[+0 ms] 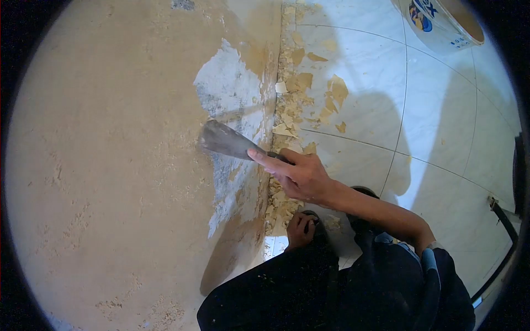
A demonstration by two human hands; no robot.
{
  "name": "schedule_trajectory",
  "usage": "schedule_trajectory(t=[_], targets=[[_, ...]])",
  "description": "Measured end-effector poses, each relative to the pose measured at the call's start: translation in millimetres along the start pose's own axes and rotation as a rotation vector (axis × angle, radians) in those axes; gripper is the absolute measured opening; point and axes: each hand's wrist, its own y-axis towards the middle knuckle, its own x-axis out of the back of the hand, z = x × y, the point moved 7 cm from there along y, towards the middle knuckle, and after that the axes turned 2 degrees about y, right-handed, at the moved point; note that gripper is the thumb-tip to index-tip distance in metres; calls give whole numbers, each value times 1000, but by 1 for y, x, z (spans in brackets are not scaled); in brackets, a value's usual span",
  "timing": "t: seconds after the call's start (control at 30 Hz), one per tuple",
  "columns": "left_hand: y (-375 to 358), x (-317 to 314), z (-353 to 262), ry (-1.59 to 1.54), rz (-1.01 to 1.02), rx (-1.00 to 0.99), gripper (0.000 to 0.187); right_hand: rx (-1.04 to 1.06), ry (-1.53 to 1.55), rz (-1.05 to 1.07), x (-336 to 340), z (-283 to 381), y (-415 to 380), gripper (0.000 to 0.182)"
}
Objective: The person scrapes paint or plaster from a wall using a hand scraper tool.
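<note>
My right hand (302,174) is closed round the dark handle of a scraper (229,139), one finger stretched along its blade. The wide blade edge, slightly blurred, meets the wall beside a bare patch (229,83) where grey-white base shows through the tan coating. Lower down, by the foot of the wall, my left hand (300,230) has its fingers curled against a dark shoe (316,216); what they grip, if anything, is not clear.
Peeled coating flakes (292,113) lie along the base of the wall (110,165) and over the tiled floor (364,124). A white bucket (441,27) stands at the upper right. A black bar or cable (505,226) runs along the right edge.
</note>
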Motion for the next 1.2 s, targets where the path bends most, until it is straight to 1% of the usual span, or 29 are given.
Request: schedule_trajectory(t=[0.07, 0.1, 0.13, 0.17, 0.2, 0.23, 0.3, 0.37, 0.4, 0.47, 0.53, 0.6, 0.7, 0.77, 0.87, 0.93, 1.0, 1.07, 1.1, 1.17, 1.2], targets=[[4, 0, -2, -13, -11, -14, 15, -103, 9, 85, -9, -2, -2, 72], [4, 3, -4, -17, -30, -31, 18, -109, 13, 89, -13, 3, -10, 72], [1, 0, 0, -16, -34, -29, 18, -96, 85, 63, -15, 9, -19, 73], [-6, -1, 2, 30, -118, -93, 18, -81, 156, 34, -15, 11, -22, 73], [-9, 1, 2, 75, -199, -157, 19, -82, 156, 34, -12, 12, -18, 73], [-13, -4, 8, 71, -193, -152, 19, -95, 116, 71, -8, 16, -14, 73], [-23, -14, 17, 83, -111, -115, 21, -124, 80, 115, -9, 14, -15, 74], [-26, -18, 26, 106, -41, -85, 23, -73, 65, 32, -7, 11, -14, 74], [-24, -17, 27, 119, -12, -72, 24, -70, 69, 35, -11, 14, -17, 74], [-19, -16, 27, 112, -25, -67, 24, -117, 141, 27, -15, 17, -27, 73], [-20, -13, 26, 85, -20, -57, 23, -136, 150, 19, -11, 10, -7, 72], [-20, -13, 26, 58, 2, -33, 23, -176, 168, 10, -6, 7, -7, 72], [-7, -15, 22, 59, -9, -29, 23, -122, 166, 74, -9, 17, -4, 72], [3, -12, 21, 48, -18, -36, 23, -129, 127, 111, -10, 30, -9, 74], [-14, -8, 17, 10, 13, -10, 22, -114, 88, 108, -6, 14, -4, 74], [7, -11, 18, 6, 19, -3, 22, -132, 140, 116, -10, 17, -12, 74], [14, -7, 13, 7, 2, -4, 22, -125, 191, 130, -19, 23, -14, 74], [21, -9, 11, 0, -15, -7, 22, -89, 224, 1, -16, 26, -15, 68], [13, -12, 8, -11, -5, 5, 22, -102, 225, 4, -18, 16, -16, 68], [-3, -4, 7, -34, 24, 29, 22, -114, 222, -27, 2, 18, 33, 71], [-4, -3, 6, -37, 28, 30, 22, -84, 241, -54, 15, 39, 59, 70]])
